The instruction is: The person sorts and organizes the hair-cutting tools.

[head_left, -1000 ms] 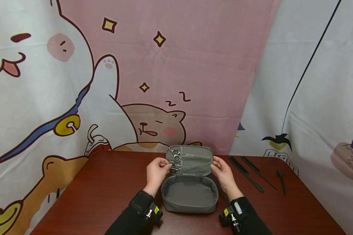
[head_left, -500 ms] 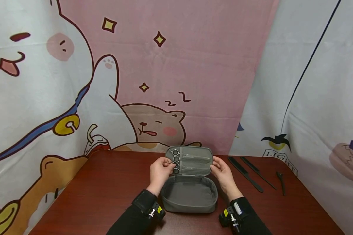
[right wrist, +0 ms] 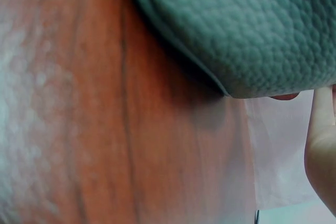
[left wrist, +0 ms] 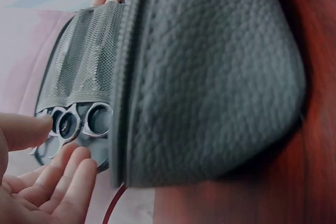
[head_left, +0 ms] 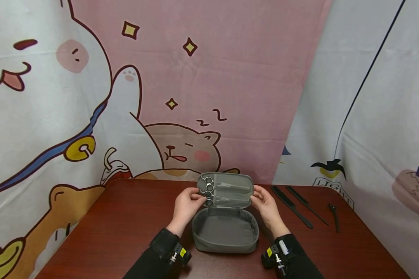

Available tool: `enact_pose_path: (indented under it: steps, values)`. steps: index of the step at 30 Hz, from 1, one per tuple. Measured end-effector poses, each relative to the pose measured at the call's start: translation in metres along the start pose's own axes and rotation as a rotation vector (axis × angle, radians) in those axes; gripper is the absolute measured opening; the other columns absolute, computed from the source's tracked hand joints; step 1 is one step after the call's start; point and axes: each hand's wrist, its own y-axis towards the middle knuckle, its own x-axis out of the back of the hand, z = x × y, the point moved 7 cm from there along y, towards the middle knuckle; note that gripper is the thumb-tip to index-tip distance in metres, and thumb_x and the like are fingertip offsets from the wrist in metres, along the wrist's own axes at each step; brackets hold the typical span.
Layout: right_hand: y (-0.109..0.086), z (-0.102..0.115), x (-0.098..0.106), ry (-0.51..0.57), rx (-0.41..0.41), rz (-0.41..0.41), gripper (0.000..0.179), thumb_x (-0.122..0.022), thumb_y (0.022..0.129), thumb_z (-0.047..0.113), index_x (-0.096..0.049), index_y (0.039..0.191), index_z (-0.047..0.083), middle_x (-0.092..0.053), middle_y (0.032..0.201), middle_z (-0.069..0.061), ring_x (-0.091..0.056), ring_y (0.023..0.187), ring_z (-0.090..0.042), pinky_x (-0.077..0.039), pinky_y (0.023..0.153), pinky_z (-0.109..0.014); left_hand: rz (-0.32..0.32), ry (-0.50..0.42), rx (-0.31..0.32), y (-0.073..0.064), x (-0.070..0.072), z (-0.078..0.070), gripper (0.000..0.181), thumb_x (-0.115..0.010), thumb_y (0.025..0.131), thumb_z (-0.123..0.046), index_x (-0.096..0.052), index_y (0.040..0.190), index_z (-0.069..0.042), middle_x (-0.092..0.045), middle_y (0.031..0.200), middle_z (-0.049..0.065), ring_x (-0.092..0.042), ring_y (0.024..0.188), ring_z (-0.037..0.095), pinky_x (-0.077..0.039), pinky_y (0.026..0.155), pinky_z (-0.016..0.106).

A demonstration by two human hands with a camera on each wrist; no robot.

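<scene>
A grey zip case [head_left: 225, 242] lies open, its lid [head_left: 232, 190] raised at the back. Silver scissors [head_left: 208, 188] are tucked in the lid's mesh pockets [left wrist: 86, 61], finger rings sticking out on the left. Beside those rings is my left hand [head_left: 188, 205]; in the left wrist view its thumb and fingers stand apart, with fingertips right at the lower rings. My right hand [head_left: 267, 207] pinches the lid's right edge between thumb and fingers. The case's textured side [right wrist: 262, 35] covers most of that grip in the right wrist view.
Right of the case on the brown table [head_left: 132, 232] lie a black comb [head_left: 291, 205], a black tail comb [head_left: 307, 205] and a dark hair clip [head_left: 334, 217]. A cartoon-printed cloth [head_left: 230, 97] hangs behind the table.
The lower scissors have slid right, deeper into their pocket, with my left hand following. That hand has since drawn back slightly left. My right hand stays on the lid.
</scene>
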Motion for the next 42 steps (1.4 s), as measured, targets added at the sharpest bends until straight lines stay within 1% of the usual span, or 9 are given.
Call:
enact_pose_path:
  steps: [5,10,13,22,24,28,32,36,42]
  values:
    - [0.0,0.0,-0.001,-0.007,-0.006,0.004,0.04,-0.056,0.097,-0.007,-0.048,0.136,-0.006,-0.064,0.104,-0.003,-0.065,0.089,-0.007,-0.054,0.079,-0.027,0.072,0.077,-0.022,-0.009,0.007,0.001,0.043,-0.082,0.081,-0.015,-0.063,0.115,0.004,-0.07,0.089,0.008,-0.068,0.081,0.022,-0.056,0.069,0.036]
    - [-0.001,0.002,-0.002,-0.022,-0.022,0.005,0.04,-0.056,0.098,-0.005,-0.048,0.137,-0.006,-0.061,0.114,-0.016,-0.064,0.091,-0.006,-0.053,0.083,-0.029,0.162,0.194,-0.03,-0.018,0.01,0.004,0.058,-0.086,0.078,-0.025,-0.06,0.121,0.004,-0.066,0.105,0.014,-0.064,0.097,0.031,-0.054,0.076,0.042]
    - [-0.001,0.003,-0.002,-0.036,-0.022,0.004,0.04,-0.056,0.098,-0.003,-0.048,0.138,-0.006,-0.061,0.115,-0.016,-0.064,0.091,-0.006,-0.053,0.085,-0.032,0.208,0.244,-0.024,-0.023,0.01,0.005,0.066,-0.087,0.076,-0.028,-0.058,0.125,0.005,-0.064,0.113,0.017,-0.061,0.104,0.035,-0.052,0.082,0.048]
    - [0.0,0.002,0.0,-0.043,0.025,0.009,0.039,-0.057,0.098,-0.003,-0.048,0.135,-0.009,-0.064,0.111,-0.007,-0.066,0.091,-0.007,-0.054,0.081,-0.029,0.319,0.304,0.0,-0.034,0.007,0.01,0.076,-0.086,0.075,-0.031,-0.054,0.13,0.01,-0.058,0.127,0.024,-0.054,0.119,0.042,-0.045,0.095,0.055]
    - [0.0,0.001,0.0,-0.045,0.023,0.012,0.039,-0.057,0.098,-0.003,-0.048,0.136,-0.009,-0.064,0.112,-0.009,-0.065,0.091,-0.006,-0.054,0.081,-0.029,0.33,0.311,0.001,-0.035,0.006,0.011,0.078,-0.086,0.075,-0.031,-0.053,0.131,0.011,-0.058,0.127,0.025,-0.053,0.119,0.043,-0.044,0.095,0.056]
    - [0.002,0.0,0.0,-0.036,0.0,0.017,0.041,-0.056,0.098,-0.004,-0.047,0.138,-0.008,-0.061,0.119,-0.02,-0.065,0.092,-0.006,-0.054,0.081,-0.026,0.345,0.325,0.016,-0.037,0.005,0.012,0.08,-0.086,0.075,-0.032,-0.052,0.132,0.012,-0.057,0.128,0.026,-0.053,0.119,0.043,-0.044,0.095,0.056]
    - [0.002,-0.002,0.0,-0.039,-0.033,0.016,0.042,-0.055,0.099,-0.004,-0.046,0.14,-0.007,-0.057,0.124,-0.026,-0.064,0.093,-0.006,-0.053,0.082,-0.026,0.361,0.327,0.032,-0.041,0.004,0.014,0.075,-0.085,0.076,-0.029,-0.053,0.13,0.012,-0.059,0.126,0.026,-0.056,0.116,0.042,-0.045,0.094,0.056]
    - [0.003,-0.003,0.0,-0.061,-0.047,0.013,0.042,-0.055,0.099,-0.003,-0.047,0.14,-0.006,-0.058,0.123,-0.023,-0.064,0.094,-0.006,-0.053,0.083,-0.026,0.368,0.319,0.024,-0.044,0.002,0.015,0.06,-0.083,0.079,-0.021,-0.058,0.123,0.01,-0.063,0.117,0.022,-0.061,0.105,0.039,-0.049,0.087,0.054]
    - [0.005,-0.004,0.0,-0.082,-0.053,0.005,0.042,-0.057,0.098,-0.003,-0.049,0.138,-0.007,-0.061,0.118,-0.021,-0.064,0.093,-0.007,-0.053,0.081,-0.026,0.348,0.319,-0.013,-0.045,0.001,0.012,0.04,-0.08,0.079,-0.012,-0.064,0.11,0.007,-0.067,0.099,0.013,-0.063,0.091,0.03,-0.051,0.08,0.048]
